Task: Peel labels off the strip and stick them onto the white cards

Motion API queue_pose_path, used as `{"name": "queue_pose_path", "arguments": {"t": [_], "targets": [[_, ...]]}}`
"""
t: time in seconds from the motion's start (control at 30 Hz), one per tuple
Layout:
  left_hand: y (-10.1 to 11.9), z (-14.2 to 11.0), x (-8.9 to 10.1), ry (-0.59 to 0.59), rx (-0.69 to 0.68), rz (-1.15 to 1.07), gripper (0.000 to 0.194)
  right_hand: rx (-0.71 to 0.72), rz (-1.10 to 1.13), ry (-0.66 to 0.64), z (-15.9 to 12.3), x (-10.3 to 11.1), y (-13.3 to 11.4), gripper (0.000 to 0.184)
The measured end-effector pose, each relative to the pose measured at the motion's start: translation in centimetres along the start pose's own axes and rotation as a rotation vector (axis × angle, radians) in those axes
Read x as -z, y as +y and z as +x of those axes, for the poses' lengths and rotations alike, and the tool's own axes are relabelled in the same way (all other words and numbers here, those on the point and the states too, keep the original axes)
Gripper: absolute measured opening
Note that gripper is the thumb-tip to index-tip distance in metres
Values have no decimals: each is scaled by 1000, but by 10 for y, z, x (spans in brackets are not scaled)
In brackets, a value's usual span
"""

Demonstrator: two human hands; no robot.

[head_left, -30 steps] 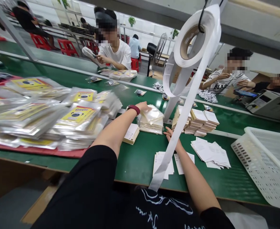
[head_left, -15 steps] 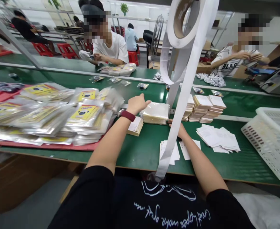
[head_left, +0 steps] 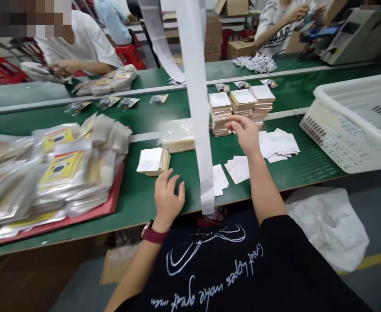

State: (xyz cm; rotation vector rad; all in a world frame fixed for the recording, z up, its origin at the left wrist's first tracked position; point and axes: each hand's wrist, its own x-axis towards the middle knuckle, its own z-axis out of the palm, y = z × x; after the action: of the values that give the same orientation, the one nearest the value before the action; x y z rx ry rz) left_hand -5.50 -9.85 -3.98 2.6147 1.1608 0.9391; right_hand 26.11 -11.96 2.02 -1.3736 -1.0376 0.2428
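My left hand hovers over the near part of the green bench, its fingers apart and nothing in them. Just beyond its fingertips sits a short stack of white cards. Behind that lies a pile of clear plastic bags, partly covered by a hanging white strip. My right hand is in front of tall card stacks, fingers pointing left and thumb a little apart; I see nothing held. Loose cards lie below it, and a spread heap of cards is to its right.
Bagged yellow-labelled packs fill the left on a red sheet. A white perforated basket stands at the right edge. Small bagged parts line the bench's far strip. Co-workers sit opposite, near white cables.
My left hand has left the bag pile and come back toward my body. My right hand has moved from beside the bags to the tall card stacks. The view has tilted down and shifted right.
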Motion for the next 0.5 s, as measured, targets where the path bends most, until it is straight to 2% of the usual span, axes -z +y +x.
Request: {"name": "queue_pose_path", "arguments": {"t": [0.1,0.2,0.3,0.4,0.5], "targets": [[10,-15,-7,-155,-160,12,33,32,-27,112,-35,31,-17,24],[18,-21,-12,-285,-255,48,46,-21,-146,112,-83,55,-15,21],[27,-17,-21,-356,-236,101,45,-68,-254,104,-123,67,3,20],[33,-3,-26,-398,-173,88,37,-131,-273,171,-146,74,21,21],[35,24,-10,-378,-120,-78,35,-172,-255,190,-153,76,31,22]]}}
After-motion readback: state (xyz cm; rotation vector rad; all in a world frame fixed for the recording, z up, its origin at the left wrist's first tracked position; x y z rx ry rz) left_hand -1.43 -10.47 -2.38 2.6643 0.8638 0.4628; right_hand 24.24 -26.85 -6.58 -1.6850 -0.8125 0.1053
